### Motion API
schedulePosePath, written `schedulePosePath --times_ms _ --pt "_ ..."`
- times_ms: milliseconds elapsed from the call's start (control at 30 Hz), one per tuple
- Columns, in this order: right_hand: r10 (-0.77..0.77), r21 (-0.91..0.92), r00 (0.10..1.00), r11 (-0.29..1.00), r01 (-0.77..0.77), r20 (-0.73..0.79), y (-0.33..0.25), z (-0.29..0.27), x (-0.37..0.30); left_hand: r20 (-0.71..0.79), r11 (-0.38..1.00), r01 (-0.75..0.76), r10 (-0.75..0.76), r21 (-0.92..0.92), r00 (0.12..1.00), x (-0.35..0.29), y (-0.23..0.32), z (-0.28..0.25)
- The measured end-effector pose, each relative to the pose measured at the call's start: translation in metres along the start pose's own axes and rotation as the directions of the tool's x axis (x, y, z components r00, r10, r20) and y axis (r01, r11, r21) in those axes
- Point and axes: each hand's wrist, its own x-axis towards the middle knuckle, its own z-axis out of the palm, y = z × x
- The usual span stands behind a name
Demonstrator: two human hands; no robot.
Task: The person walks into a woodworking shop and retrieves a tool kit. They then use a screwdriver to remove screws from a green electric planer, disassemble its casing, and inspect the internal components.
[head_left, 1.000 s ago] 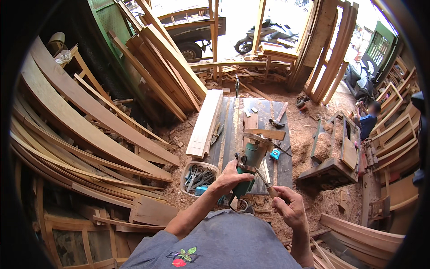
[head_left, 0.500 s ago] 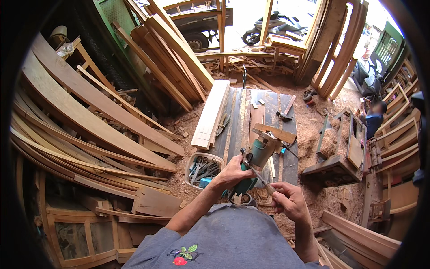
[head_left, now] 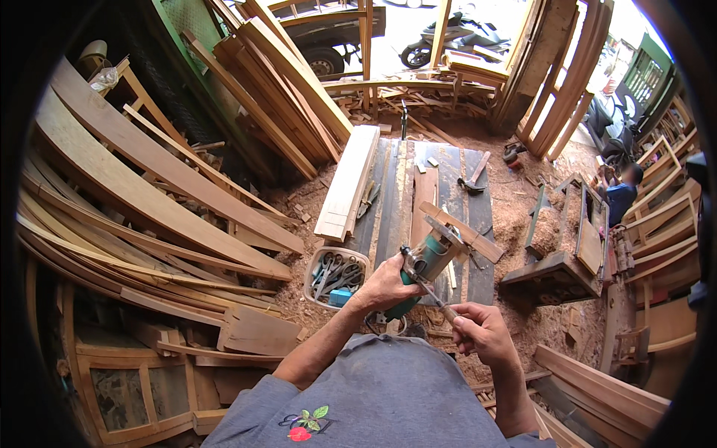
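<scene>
Reddish wood shavings (head_left: 514,203) littered the brown floor (head_left: 474,134); white daylight (head_left: 403,41) flooded in beside a green metal gate (head_left: 645,73).

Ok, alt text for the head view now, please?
Bare left grip holds a green power tool with a wood strip across its far end, while the right grip holds a wood-handled tool aimed at it. Beyond is a low table with planks and a hammer, amid shavings and curved timber.
</scene>
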Motion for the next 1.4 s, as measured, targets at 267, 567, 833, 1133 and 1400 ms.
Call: schedulePosePath --times_ms 267,567,833,1133,1400 --pt "-0.565 -0.889 0.824 0.358 0.286 0.038 0.029 0.024 -0.002 -0.033 0.999 0.009 -0.008 0.043 0.999 -0.004 -0.015 0.018" --pt "-0.676 -0.909 0.736 0.324 0.263 -0.028 0.034 0.003 0.022 -0.065 0.965 0.241 -0.236 0.105 0.97 -0.006 -0.006 0.016" --pt "-0.785 -0.928 0.604 0.112 0.356 0.137 0.027 0.001 0.025 -0.043 0.952 0.299 -0.296 0.073 0.954 -0.003 -0.006 0.015" --pt "-0.697 -0.949 0.714 0.175 0.261 0.068 0.018 0.005 0.029 -0.041 0.957 0.287 -0.285 0.045 0.958 -0.002 -0.013 0.019" --pt "-0.665 -0.962 0.743 0.148 0.231 0.076 0.017 0.002 0.034 -0.033 0.962 0.272 -0.271 0.023 0.962 -0.003 -0.014 0.022"
